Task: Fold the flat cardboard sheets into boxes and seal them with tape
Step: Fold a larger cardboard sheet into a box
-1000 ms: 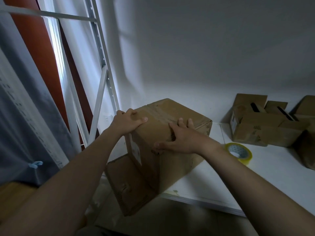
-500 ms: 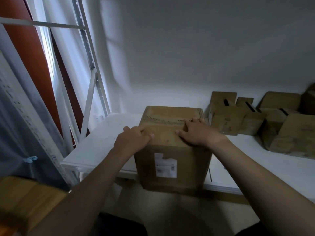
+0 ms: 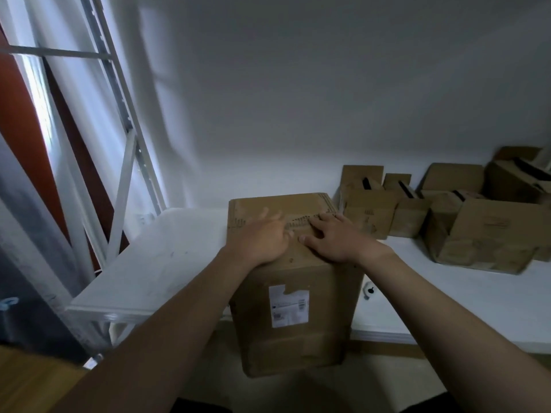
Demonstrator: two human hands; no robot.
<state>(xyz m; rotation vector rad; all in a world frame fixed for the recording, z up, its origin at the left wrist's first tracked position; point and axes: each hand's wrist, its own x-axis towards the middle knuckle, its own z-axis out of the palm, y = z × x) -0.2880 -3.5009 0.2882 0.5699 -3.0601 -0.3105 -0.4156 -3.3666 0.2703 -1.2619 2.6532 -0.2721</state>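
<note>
A closed brown cardboard box (image 3: pixel 298 320) with a white label on its near face stands at the front edge of the white table (image 3: pixel 155 263), its lower part hanging past the edge. My left hand (image 3: pixel 259 236) lies flat on the box's top, fingers spread toward the middle seam. My right hand (image 3: pixel 334 236) lies beside it on the top, fingers straight and pressing along the seam. The two hands almost touch at the fingertips. The tape roll is hidden from view.
Several folded cardboard boxes (image 3: pixel 483 231) with open flaps stand at the back right of the table against the white wall. A metal shelf frame (image 3: pixel 119 180) and a curtain rise at the left. A small black-and-white item (image 3: pixel 369 291) lies right of the box.
The box has been turned from tilted to upright with its label facing me. Both hands slid from its outer edges toward the middle of the top. The tape roll has gone out of sight.
</note>
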